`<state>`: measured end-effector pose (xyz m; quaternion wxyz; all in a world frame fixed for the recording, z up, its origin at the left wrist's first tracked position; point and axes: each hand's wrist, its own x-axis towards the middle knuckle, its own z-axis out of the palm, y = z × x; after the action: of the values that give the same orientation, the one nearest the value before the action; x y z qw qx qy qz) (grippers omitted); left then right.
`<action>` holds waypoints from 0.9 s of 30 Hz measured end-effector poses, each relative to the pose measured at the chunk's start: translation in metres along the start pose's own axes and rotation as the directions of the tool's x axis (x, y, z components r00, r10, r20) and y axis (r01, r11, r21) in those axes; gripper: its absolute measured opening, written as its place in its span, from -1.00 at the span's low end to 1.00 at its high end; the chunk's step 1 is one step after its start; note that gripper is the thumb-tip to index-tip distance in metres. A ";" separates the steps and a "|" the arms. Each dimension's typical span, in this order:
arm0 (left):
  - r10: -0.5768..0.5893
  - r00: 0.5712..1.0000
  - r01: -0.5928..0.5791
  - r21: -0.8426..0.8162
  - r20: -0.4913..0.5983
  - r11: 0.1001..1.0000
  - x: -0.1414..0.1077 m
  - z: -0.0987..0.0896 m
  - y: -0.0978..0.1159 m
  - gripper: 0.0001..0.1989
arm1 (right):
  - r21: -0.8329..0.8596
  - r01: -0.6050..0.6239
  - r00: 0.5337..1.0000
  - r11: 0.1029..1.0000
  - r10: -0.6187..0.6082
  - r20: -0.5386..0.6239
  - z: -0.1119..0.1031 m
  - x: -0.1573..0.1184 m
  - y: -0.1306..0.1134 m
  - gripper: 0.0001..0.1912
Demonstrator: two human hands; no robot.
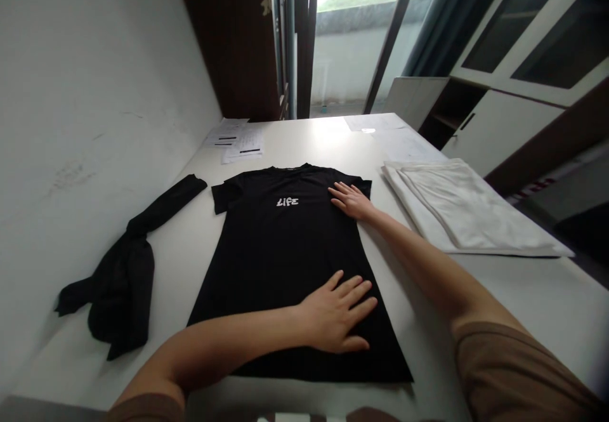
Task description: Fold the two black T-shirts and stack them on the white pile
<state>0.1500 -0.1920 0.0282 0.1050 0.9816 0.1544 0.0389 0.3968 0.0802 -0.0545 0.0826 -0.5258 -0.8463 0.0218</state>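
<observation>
A black T-shirt (280, 263) lies spread flat on the white table (304, 139), its collar at the far side and its hem towards me. Small white lettering (287, 202) is printed on the chest. My left hand (335, 313) rests palm down on the lower right part of the shirt, fingers spread. Farther up, my right hand (351, 200) lies flat near the right sleeve, fingers stretched out. Neither hand grips the cloth. The fabric looks mostly smooth, with slight creases near the collar.
A crumpled black garment (130, 270) lies on the left beside the wall. Folded white cloth (476, 203) is stacked at the right edge. Printed papers (242, 143) lie at the back left, more sheets (404, 143) at the back right. Cabinets (518, 124) stand beyond the right side.
</observation>
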 end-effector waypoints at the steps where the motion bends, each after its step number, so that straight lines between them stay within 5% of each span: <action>1: 0.024 1.000 -0.024 -0.002 0.003 1.000 0.002 0.002 0.003 -0.25 | 0.001 -0.052 0.999 0.999 0.052 -0.003 0.000 -0.001 0.004 -0.37; 7: 0.229 0.973 -0.228 -0.051 0.012 0.972 -0.003 0.004 0.018 -0.35 | 0.007 -0.167 0.973 0.986 0.166 -0.161 -0.008 -0.007 0.013 -0.42; 11: -0.017 0.998 0.011 -0.096 -0.064 0.995 0.000 0.000 0.001 -0.36 | 0.013 -0.158 0.968 0.987 0.158 -0.194 -0.010 -0.024 0.001 -0.45; 15: -0.236 0.969 0.226 -0.131 -0.070 0.965 -0.003 0.003 -0.009 -0.31 | 0.042 -0.306 0.940 0.951 0.309 -0.143 -0.012 -0.035 0.014 -0.46; 21: -0.037 0.999 0.035 -0.158 -0.011 0.987 -0.012 -0.001 0.000 -0.35 | 0.032 -0.411 0.882 0.911 0.406 -0.240 -0.010 -0.037 0.039 -0.49; 27: -0.045 0.999 0.039 -0.203 -0.028 0.978 -0.008 -0.006 0.001 -0.35 | 0.137 -0.352 0.887 0.926 0.377 -0.267 -0.010 -0.040 0.057 -0.49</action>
<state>0.1415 -0.1941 0.0340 0.2027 0.9616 0.1719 0.0679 0.4665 0.0692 -0.0562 0.2219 -0.6690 -0.7094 -0.0043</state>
